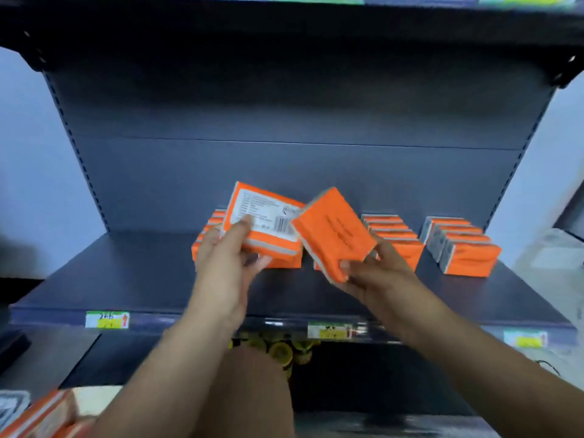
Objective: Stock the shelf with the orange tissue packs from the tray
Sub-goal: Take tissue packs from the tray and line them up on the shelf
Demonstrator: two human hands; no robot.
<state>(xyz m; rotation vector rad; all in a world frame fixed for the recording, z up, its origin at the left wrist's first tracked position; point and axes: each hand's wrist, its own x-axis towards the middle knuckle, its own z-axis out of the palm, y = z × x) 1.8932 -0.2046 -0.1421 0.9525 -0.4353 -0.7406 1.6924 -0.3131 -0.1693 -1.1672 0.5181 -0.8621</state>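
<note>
A person's left hand and right hand each close a grip on an orange tissue pack above the dark metal shelf, midway through stocking it. The left pack shows its white label panel and barcode; the right pack is tilted, plain orange face up, its pale edge towards the camera, the two packs nearly touching at their corners. Behind them stand three rows already on the shelf: a left row partly hidden by the hand, a middle row and a right row, set well apart. More packs lie at the lower left, presumably in the tray, though motion blur hides its edge. The packs look soft, film-wrapped and squarish, likely to give under a squeeze. The next move appears to call for turning each pack upright and sliding it against a row's front. Price tags line the shelf lip.
</note>
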